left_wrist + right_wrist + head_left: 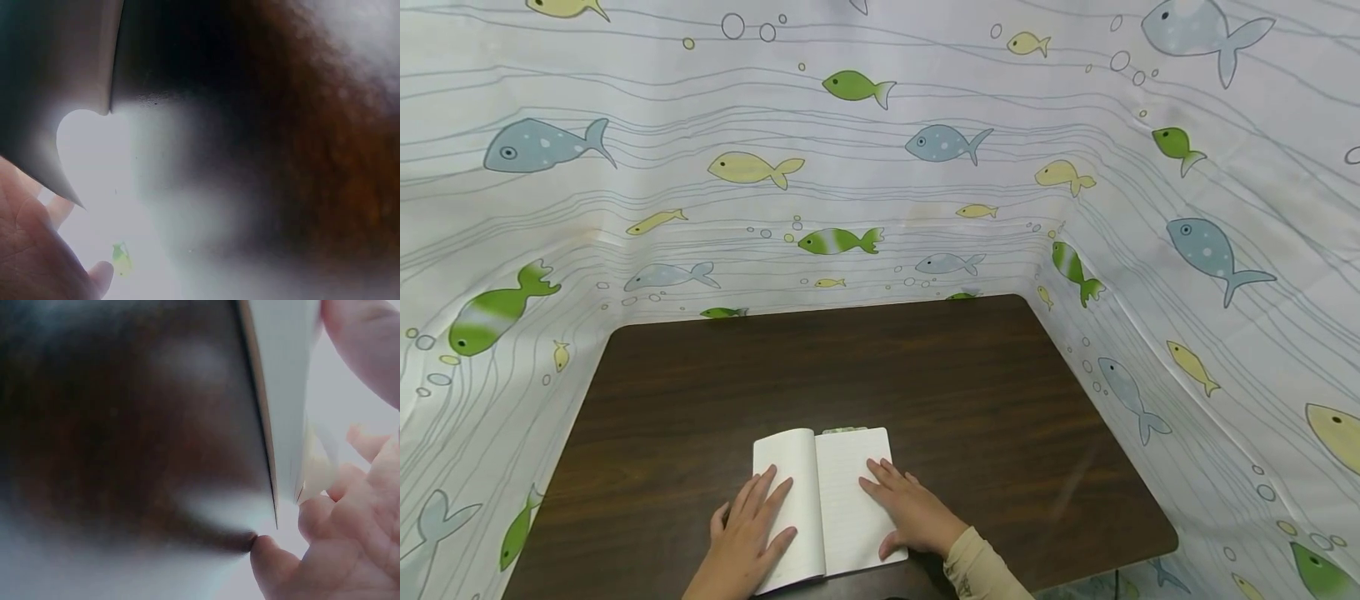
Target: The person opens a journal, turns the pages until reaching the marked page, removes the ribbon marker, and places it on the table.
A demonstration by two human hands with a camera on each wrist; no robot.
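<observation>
An open notebook [848,508] lies near the table's front edge, its left page blank and its right page faintly lined. My left hand [739,533] rests on the left page with fingers spread, the thumb pointing in toward the spine. Across the right page's outer edge lies my right hand [919,515], fingers extended, thumb near the bottom corner. In the right wrist view, the notebook's page edges [284,387] stand above the dark table, and one fingertip [265,550] of the right hand meets the tabletop. The left wrist view has the left hand [37,244] beside the notebook's dark cover edge [53,81].
A dark wood-grain table [850,367] with rounded corners spreads beyond the notebook. White fabric printed with fish [880,192] encloses its back and sides. A small patterned piece [844,430] peeks out past the notebook's top edge.
</observation>
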